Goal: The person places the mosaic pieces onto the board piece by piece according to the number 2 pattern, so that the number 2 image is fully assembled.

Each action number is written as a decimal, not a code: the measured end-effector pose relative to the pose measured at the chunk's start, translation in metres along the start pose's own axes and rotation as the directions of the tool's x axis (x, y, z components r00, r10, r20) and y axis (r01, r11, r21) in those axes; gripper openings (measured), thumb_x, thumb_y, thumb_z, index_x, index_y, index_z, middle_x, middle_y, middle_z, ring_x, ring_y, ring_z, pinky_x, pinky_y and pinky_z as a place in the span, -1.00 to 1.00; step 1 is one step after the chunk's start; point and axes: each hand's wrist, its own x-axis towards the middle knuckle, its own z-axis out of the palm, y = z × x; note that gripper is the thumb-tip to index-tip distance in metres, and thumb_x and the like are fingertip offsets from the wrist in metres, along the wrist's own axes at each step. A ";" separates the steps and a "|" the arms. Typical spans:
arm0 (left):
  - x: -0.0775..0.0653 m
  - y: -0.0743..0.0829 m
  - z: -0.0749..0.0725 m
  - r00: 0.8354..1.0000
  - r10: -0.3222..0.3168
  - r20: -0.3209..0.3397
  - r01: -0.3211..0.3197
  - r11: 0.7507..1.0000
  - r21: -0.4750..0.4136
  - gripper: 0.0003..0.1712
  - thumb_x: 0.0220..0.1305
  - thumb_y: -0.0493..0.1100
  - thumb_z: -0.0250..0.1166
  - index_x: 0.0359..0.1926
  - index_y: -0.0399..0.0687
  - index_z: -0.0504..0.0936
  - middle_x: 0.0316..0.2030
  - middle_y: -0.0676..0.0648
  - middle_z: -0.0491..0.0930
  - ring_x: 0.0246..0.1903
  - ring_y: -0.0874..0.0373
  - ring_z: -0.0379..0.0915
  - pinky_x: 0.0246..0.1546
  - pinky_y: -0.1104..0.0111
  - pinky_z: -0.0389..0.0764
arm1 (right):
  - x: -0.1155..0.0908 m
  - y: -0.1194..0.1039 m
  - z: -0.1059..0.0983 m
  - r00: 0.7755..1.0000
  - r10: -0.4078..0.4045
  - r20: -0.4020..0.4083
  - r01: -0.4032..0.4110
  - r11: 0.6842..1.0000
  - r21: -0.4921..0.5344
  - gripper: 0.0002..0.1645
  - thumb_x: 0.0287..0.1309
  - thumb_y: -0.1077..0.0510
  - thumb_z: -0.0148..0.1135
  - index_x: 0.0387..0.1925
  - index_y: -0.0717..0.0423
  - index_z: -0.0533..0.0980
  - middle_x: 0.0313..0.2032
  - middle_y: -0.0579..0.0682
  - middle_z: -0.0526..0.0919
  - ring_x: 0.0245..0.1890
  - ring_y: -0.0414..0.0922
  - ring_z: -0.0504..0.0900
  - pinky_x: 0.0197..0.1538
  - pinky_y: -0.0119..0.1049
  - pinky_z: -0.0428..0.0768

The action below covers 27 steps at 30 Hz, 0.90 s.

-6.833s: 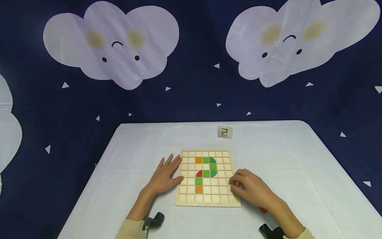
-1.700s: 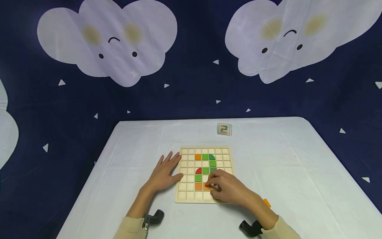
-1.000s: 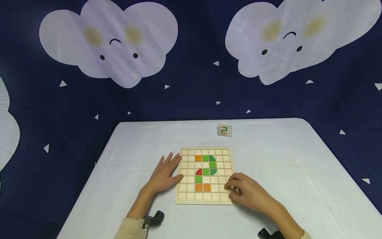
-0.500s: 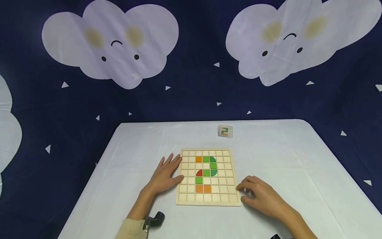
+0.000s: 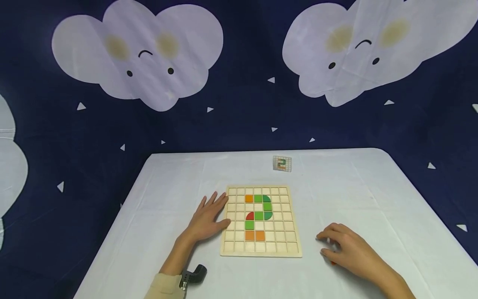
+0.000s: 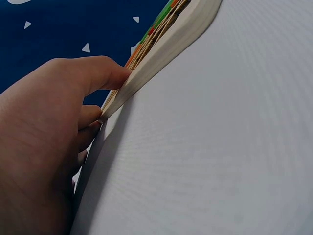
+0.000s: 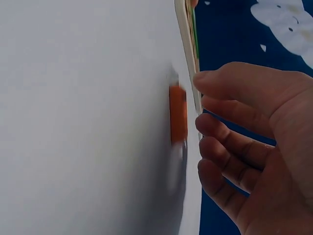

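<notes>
A wooden grid board (image 5: 279,248) lies on the table with orange, green, dark green and red tiles set in its cells. Two orange tiles (image 5: 260,236) sit side by side in its lower part. My left hand (image 5: 205,220) rests by the board's left edge, fingers spread, its thumb touching the rim in the left wrist view. Off the board's right side hovers my right hand (image 5: 349,249), fingers loosely curved with nothing between them. A loose orange tile (image 7: 177,115) lies on the table close to its fingertips, mostly hidden behind the hand in the head view.
A small card (image 5: 281,163) with a coloured "2" pattern on a grid stands at the back of the white-covered table (image 5: 179,174). Behind hangs a dark blue cloth (image 5: 246,124) with clouds and triangles. A black wrist device (image 5: 196,275) is on the left forearm.
A second orange tile has been placed in the cell right of the lower one. My right hand then let go and moved right, off the board. The left hand stays put.
</notes>
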 end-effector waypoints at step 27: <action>0.001 0.000 0.003 1.000 -0.004 -0.012 0.004 1.000 -0.006 -0.12 0.21 0.24 0.17 0.46 -0.01 0.19 0.45 0.09 0.07 0.45 0.08 -0.23 0.41 0.12 -0.28 | -0.024 0.012 -0.009 0.994 0.021 0.106 -0.036 0.988 0.148 -0.69 0.00 0.00 0.47 -0.17 -0.29 0.60 -0.24 -0.41 0.49 -0.34 -0.37 0.43 -0.34 -0.43 0.46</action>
